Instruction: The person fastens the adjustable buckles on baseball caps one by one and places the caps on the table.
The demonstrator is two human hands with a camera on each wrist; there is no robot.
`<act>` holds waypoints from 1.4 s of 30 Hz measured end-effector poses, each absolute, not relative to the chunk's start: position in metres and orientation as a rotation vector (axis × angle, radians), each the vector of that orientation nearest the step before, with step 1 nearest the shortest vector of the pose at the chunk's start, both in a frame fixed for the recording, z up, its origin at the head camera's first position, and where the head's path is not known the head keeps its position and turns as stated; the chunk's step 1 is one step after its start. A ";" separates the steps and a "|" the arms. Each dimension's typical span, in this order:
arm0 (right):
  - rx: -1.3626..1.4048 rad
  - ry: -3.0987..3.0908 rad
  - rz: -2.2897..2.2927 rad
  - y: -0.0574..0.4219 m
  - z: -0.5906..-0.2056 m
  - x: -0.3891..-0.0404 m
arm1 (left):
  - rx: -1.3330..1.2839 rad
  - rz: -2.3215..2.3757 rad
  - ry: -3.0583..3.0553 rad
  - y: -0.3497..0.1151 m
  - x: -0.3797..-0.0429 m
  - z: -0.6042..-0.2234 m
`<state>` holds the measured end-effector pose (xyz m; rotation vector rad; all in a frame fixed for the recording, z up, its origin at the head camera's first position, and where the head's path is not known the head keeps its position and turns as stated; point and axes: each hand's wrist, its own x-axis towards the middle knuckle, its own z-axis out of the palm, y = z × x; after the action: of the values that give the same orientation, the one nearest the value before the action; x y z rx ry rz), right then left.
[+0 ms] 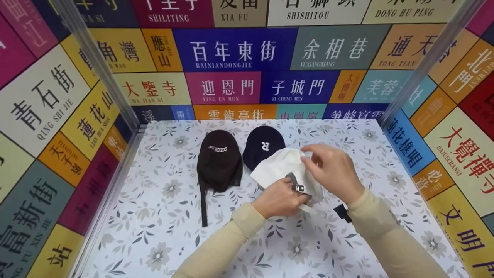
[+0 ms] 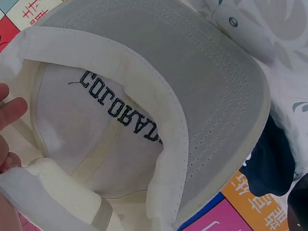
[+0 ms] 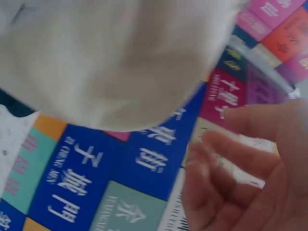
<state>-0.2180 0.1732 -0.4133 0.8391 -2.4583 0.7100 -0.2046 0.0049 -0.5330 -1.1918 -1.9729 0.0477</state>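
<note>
My left hand [image 1: 283,199] grips a white cap [image 1: 276,166] and holds it over the table. In the left wrist view the cap's inside faces the camera, with the grey underside of its brim [image 2: 216,91] and the backs of dark stitched letters [image 2: 118,106] showing. Left fingers [image 2: 12,113] are at the cap's rear edge. A shiny metal piece [image 1: 299,188] shows beside that hand in the head view. Close by the cap's right side is my right hand [image 1: 334,170]; its fingers are loosely bent, and a gap separates them from the cap in the right wrist view.
A dark navy cap [image 1: 264,139] with a white R lies behind the white cap, partly covered by it. Left of it lies a dark brown cap [image 1: 219,160] with a strap trailing forward. A small black item [image 1: 342,212] is beside my right wrist. Printed walls surround the floral tabletop [image 1: 162,216].
</note>
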 end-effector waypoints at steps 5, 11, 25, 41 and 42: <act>1.076 -2.451 0.604 0.172 -0.411 -0.191 | -1.177 0.027 -1.969 0.003 -0.208 -0.530; 1.093 -2.506 0.574 0.175 -0.423 -0.185 | -1.175 0.058 -1.974 0.006 -0.210 -0.528; 1.219 -2.585 0.828 0.178 -0.426 -0.198 | -1.120 0.081 -2.008 0.001 -0.214 -0.527; 1.011 -2.642 1.050 0.182 -0.434 -0.211 | -1.147 -0.206 -2.127 -0.003 -0.218 -0.519; 1.012 -2.644 1.071 0.181 -0.436 -0.212 | -1.139 -0.195 -2.125 -0.003 -0.218 -0.519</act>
<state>-0.2117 0.1815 -0.4359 1.0122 -2.6443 1.0708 -0.2177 -0.0029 -0.5192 -1.1391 -2.1251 -0.1949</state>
